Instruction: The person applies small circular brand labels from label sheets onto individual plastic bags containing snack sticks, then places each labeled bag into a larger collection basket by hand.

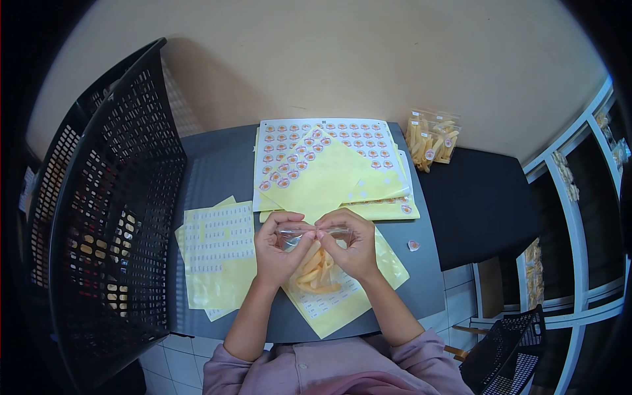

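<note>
A clear plastic bag [316, 271] of pale yellow snack sticks lies over a yellow label sheet [329, 324] near the table's front. My left hand [284, 249] pinches the bag's top edge, thumb and fingers together. Opposite it, my right hand [349, 245] pinches the same edge, and the two thumbs nearly meet at the middle. Behind the hands lie sheets of round stickers [362, 141] with a bare yellow backing [319, 174] across them. Sheets of small printed labels [220, 240] are left of my left hand.
A tall black plastic crate [122, 197] stands at the left. One loose sticker [413, 245] lies on the grey table [421, 283]. Filled snack bags [431, 139] lean against the wall at the back right, by a black surface [484, 204]. Farther right is a white rack [579, 263].
</note>
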A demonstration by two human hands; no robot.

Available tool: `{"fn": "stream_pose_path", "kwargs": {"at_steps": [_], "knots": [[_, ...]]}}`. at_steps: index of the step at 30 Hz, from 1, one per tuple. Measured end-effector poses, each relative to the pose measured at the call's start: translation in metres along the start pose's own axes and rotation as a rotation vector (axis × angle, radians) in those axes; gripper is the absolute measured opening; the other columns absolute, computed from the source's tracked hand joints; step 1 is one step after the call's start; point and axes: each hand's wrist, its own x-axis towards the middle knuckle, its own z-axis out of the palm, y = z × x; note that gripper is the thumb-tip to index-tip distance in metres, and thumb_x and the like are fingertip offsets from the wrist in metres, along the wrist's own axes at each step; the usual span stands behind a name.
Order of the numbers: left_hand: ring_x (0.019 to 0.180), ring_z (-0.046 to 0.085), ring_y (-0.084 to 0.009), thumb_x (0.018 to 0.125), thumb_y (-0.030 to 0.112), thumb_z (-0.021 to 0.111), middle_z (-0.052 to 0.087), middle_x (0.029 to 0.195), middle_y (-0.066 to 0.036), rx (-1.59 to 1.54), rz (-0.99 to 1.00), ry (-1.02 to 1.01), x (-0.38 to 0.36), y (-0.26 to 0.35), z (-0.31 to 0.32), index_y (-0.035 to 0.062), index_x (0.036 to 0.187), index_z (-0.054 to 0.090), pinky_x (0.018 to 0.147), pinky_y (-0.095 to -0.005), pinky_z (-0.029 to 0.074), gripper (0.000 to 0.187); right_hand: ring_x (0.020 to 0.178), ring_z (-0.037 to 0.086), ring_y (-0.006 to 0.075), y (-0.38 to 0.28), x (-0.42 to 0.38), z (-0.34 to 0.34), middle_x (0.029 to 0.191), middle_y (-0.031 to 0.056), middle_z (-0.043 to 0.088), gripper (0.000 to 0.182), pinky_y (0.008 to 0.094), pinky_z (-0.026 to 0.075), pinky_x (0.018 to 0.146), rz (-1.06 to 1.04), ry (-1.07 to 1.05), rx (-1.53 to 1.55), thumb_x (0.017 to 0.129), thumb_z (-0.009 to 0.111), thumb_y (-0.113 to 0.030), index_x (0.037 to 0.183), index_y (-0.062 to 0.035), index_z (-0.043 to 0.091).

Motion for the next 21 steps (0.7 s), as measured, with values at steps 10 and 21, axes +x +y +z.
{"fn": "stream_pose_path", "kwargs": {"at_steps": [10, 21], "knots": [[0.073, 0.059, -0.0122, 0.07, -0.006, 0.061, 0.061, 0.078, -0.009, 0.035, 0.053, -0.025, -0.0001, -0.0026, -0.0024, 0.0006, 0.091, 0.046, 0.066, -0.0217, 0.046, 0.026, 0.07, 0.059, 0.0107, 0.0014, 0.0001, -0.0018, 0.079, 0.0073, 0.059, 0.007, 0.0212, 0.05, 0.058, 0.002, -0.018, -0.032, 0.07, 0.059, 0.002, 0.077, 0.001, 0.059], [0.074, 0.058, -0.0121, 0.071, -0.007, 0.059, 0.06, 0.078, -0.009, 0.026, 0.039, 0.0, 0.0011, -0.0038, -0.0017, -0.0006, 0.091, 0.047, 0.067, -0.0221, 0.046, 0.025, 0.07, 0.059, 0.0106, 0.0054, 0.0006, 0.0006, 0.079, 0.0067, 0.059, 0.007, 0.0218, 0.05, 0.058, 0.018, -0.003, -0.034, 0.071, 0.06, 0.0, 0.077, 0.0007, 0.059]]}}
